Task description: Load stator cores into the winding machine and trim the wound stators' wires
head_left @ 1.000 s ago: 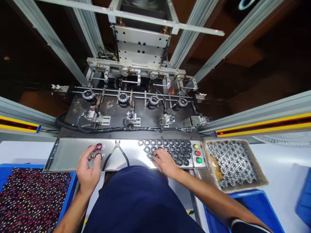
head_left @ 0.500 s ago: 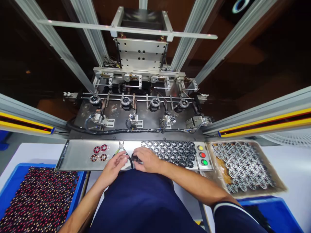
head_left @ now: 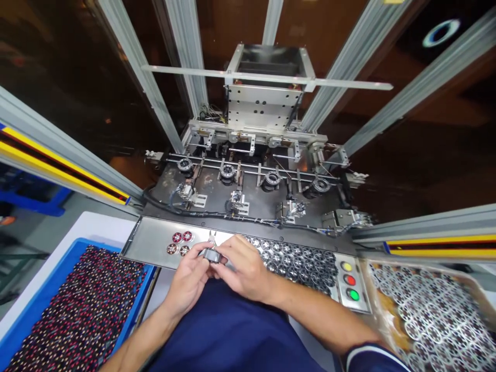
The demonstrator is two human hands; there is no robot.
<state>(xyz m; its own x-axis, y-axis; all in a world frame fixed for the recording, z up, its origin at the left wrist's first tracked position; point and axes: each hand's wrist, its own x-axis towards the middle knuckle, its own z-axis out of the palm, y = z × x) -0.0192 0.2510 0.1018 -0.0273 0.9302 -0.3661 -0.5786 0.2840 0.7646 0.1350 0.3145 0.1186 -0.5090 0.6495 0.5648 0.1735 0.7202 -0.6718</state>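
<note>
A small dark grey ring-shaped part [head_left: 212, 255] is held up between my two hands, above the front edge of the metal tray [head_left: 149, 240]. My left hand [head_left: 189, 281] closes its thumb and fingers on the part's left side. From the right, my right hand [head_left: 244, 266] pinches the same part. Just beyond it lie the pliers [head_left: 212, 235], mostly hidden behind my hands. Several small round parts with red and copper-coloured insides [head_left: 177, 237] sit on the tray left of my hands. Rows of dark and silver round parts [head_left: 289, 258] cover its right side.
Behind the tray stands a machine with several round fixtures [head_left: 228, 173]. Yellow, red and green buttons [head_left: 350, 280] are at the tray's right end. A blue bin [head_left: 79, 245] of small parts stands left; a box of silver rings [head_left: 434, 305] stands right. Yellow-edged bars [head_left: 437, 244] flank the station.
My left hand has moved in to the dark ring part, and both hands now hold it higher. The pliers' handles are now covered. The camera view has turned, shifting the scene.
</note>
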